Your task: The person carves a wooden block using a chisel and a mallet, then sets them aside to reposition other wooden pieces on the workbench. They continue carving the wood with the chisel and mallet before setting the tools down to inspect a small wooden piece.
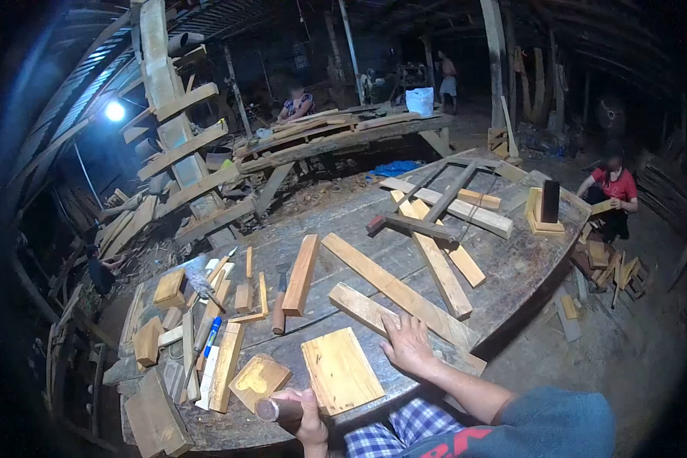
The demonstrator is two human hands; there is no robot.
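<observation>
My left hand (310, 418) is closed around a round wooden handle (271, 410), whose blunt end faces up toward me. What the handle belongs to is hidden. My right hand (409, 345) lies with fingers spread on a short wooden bar (357, 307) near the table's front edge. Behind that bar runs a longer wooden strip (393, 286). Between my hands a flat square board (342, 370) rests on the table. Left of it sits a wood block (259, 379) with a yellow patch. A chisel (280, 301) lies beside a thick wooden block (302, 275).
The worn table (282, 225) carries a frame saw (416, 227), crossed strips (439, 275), a blue marker (212, 336) and stacked blocks (543, 210). A person in red (617, 187) sits at right; other people are farther back. A plank-laden bench (336, 141) stands behind.
</observation>
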